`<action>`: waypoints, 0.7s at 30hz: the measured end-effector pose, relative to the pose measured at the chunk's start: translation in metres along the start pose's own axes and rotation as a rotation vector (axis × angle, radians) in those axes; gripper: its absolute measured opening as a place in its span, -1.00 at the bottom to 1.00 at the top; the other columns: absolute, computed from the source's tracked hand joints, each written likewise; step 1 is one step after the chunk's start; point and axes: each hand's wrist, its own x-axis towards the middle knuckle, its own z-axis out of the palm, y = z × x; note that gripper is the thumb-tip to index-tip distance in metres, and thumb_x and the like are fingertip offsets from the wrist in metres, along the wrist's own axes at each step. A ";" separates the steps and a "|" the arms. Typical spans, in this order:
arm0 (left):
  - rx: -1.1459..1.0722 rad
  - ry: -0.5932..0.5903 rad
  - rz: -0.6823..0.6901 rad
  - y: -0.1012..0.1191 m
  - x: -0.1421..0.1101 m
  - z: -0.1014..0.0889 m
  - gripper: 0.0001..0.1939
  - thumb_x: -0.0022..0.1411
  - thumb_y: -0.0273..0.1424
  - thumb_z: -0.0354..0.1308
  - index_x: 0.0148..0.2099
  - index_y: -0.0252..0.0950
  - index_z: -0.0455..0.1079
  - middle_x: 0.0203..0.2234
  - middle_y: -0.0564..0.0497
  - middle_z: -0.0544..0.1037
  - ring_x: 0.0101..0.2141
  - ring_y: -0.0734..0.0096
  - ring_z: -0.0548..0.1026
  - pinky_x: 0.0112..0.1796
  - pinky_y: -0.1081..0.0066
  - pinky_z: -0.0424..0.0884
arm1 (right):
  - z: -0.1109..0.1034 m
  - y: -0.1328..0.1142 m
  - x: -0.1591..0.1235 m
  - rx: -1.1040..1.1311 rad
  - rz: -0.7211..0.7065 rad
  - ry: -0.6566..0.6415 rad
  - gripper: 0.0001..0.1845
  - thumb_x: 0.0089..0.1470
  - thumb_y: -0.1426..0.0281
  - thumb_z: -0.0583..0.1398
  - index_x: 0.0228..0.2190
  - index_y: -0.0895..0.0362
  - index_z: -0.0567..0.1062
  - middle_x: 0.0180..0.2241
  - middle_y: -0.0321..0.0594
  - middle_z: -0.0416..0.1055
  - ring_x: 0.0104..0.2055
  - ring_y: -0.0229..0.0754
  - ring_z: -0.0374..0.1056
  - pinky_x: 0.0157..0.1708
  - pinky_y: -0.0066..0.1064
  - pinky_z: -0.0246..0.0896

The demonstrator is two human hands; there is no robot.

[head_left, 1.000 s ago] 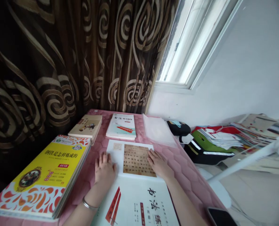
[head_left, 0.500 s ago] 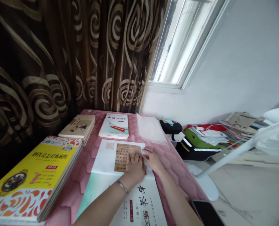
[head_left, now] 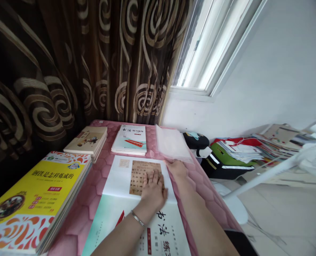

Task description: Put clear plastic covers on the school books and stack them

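A calligraphy workbook (head_left: 112, 209) lies spread with its printed cover side up, green and white in the near part and white in the far part. The far part carries a brown picture of handwritten characters (head_left: 139, 177). My left hand (head_left: 154, 188), a silver bangle on its wrist, rests flat on that picture with fingers stretched out. At the workbook's far right corner is my right hand (head_left: 177, 170), its fingers bent and close together. Whatever they may pinch is hidden. Just beyond lie clear plastic sheets (head_left: 172, 142).
Everything rests on a pink quilted surface (head_left: 99, 181). To the left is a yellow-covered book stack (head_left: 37, 192), with tan books (head_left: 87, 140) behind it. White calligraphy books (head_left: 129, 138) stand at the back. A phone (head_left: 239, 241) and a white fan (head_left: 267, 174) are to the right.
My right hand has moved from beside my left hand outward to the workbook's far right corner. My left hand stays on the brown picture. The view has shifted slightly.
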 end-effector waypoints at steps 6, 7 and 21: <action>-0.009 -0.003 0.003 -0.001 0.000 0.001 -0.31 0.35 -0.08 -0.28 0.39 -0.35 -0.02 0.38 -0.16 -0.05 0.35 0.08 -0.10 0.30 -0.01 -0.26 | 0.000 0.006 -0.007 0.021 -0.065 -0.004 -0.46 0.07 0.00 0.16 -0.19 0.22 0.55 -0.07 0.16 0.47 -0.01 0.16 0.40 -0.10 -0.17 0.25; -0.008 -0.007 0.005 -0.001 0.000 0.001 -0.30 0.35 -0.08 -0.28 0.39 -0.35 -0.03 0.38 -0.16 -0.05 0.35 0.08 -0.10 0.30 -0.01 -0.27 | 0.000 0.010 -0.009 0.037 -0.097 -0.018 -0.53 0.06 0.05 0.19 -0.24 0.20 0.56 -0.10 0.10 0.49 -0.02 0.11 0.41 -0.09 -0.21 0.24; -0.028 0.003 0.011 0.000 -0.002 -0.003 -0.32 0.34 -0.09 -0.27 0.38 -0.34 0.03 0.37 -0.19 -0.03 0.35 0.08 -0.09 0.29 -0.03 -0.28 | -0.003 0.020 -0.009 0.078 -0.128 -0.141 -0.66 -0.04 0.09 0.29 -0.39 0.11 0.56 -0.31 -0.16 0.57 -0.18 -0.07 0.47 -0.21 -0.38 0.25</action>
